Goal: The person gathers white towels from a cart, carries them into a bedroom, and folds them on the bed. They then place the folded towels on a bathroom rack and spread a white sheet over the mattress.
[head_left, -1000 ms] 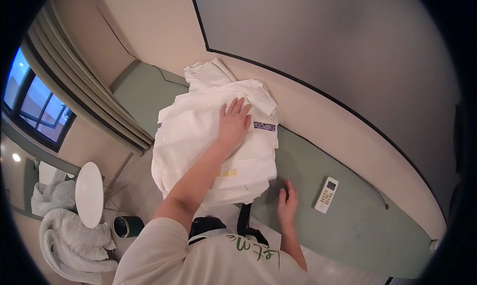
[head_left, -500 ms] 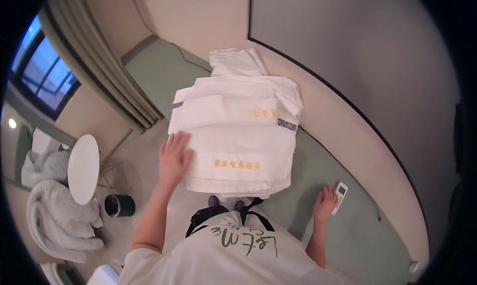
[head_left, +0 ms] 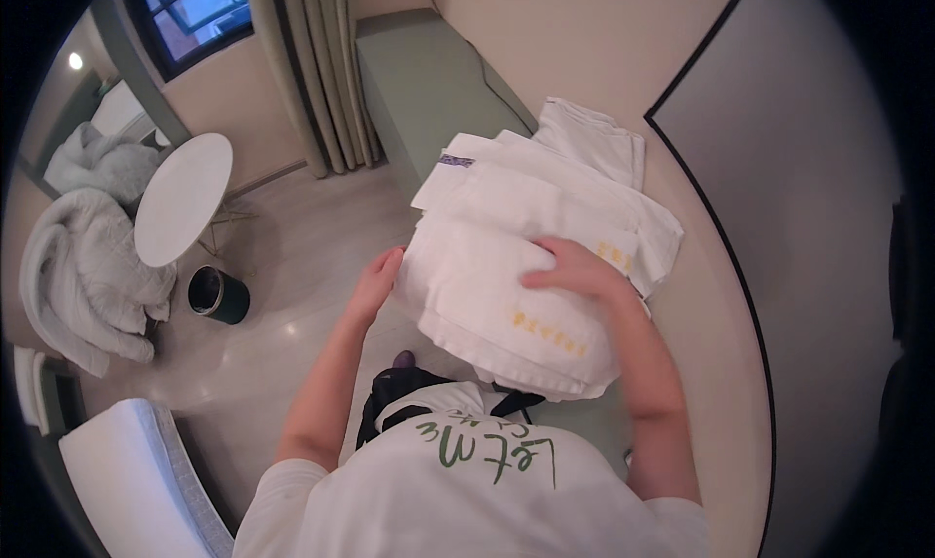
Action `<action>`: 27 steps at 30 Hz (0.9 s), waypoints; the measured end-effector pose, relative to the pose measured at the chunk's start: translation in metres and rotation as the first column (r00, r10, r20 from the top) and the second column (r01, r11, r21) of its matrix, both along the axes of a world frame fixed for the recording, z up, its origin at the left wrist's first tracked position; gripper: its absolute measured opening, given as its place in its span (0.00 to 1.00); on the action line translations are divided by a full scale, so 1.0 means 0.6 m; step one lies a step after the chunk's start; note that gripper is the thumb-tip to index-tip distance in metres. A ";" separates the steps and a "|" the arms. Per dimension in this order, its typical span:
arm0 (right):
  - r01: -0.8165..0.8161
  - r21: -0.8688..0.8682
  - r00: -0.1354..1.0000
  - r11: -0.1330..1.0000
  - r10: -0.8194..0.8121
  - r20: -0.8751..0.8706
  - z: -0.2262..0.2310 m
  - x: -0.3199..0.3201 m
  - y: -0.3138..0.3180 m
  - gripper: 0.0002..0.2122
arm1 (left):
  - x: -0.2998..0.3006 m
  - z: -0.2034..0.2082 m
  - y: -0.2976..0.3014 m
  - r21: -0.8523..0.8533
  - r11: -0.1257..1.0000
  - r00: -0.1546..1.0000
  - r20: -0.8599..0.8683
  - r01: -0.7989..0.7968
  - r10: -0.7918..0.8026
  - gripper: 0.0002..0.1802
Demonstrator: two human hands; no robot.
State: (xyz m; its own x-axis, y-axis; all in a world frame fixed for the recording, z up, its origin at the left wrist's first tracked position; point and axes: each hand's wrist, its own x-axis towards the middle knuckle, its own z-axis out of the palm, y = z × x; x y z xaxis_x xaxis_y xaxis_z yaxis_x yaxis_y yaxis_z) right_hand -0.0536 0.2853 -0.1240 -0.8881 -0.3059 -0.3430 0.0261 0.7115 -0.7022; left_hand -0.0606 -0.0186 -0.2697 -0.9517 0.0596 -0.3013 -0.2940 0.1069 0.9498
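Note:
A stack of folded white towels (head_left: 487, 276) with yellow printing and purple bands lies in front of me on a low green bench (head_left: 409, 66). My left hand (head_left: 375, 287) rests against the stack's left edge, its fingers stretched along the side. On top of the towels lies my right hand (head_left: 584, 271), thumb and fingers apart and slightly blurred. More folded white cloth (head_left: 594, 144) sits behind the stack, against the wall.
To the left stand a round white table (head_left: 185, 198), a dark bin (head_left: 219, 295) and a heap of grey quilts (head_left: 93, 276). A white mattress (head_left: 136, 480) is at the lower left. A big dark panel (head_left: 808, 217) covers the right wall.
My right hand has left the white remote on the bench and come onto the towels. My left hand has moved down from the stack's top to its side. The view has turned leftward.

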 end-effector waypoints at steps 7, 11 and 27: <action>0.292 -0.337 0.956 0.895 -0.263 0.131 0.027 0.103 0.122 0.27 | 0.043 -0.022 0.007 0.357 0.919 0.899 0.439 -0.166 -0.008 0.39; 0.569 -0.625 0.701 0.535 -0.713 0.029 0.044 0.158 0.214 0.28 | 0.081 -0.019 0.046 0.577 0.799 0.956 0.294 -0.168 -0.012 0.38; 0.327 -0.893 -0.102 0.310 -0.928 -0.359 0.225 0.364 0.126 0.26 | 0.044 0.340 0.006 0.811 0.572 0.816 -0.412 0.125 0.406 0.24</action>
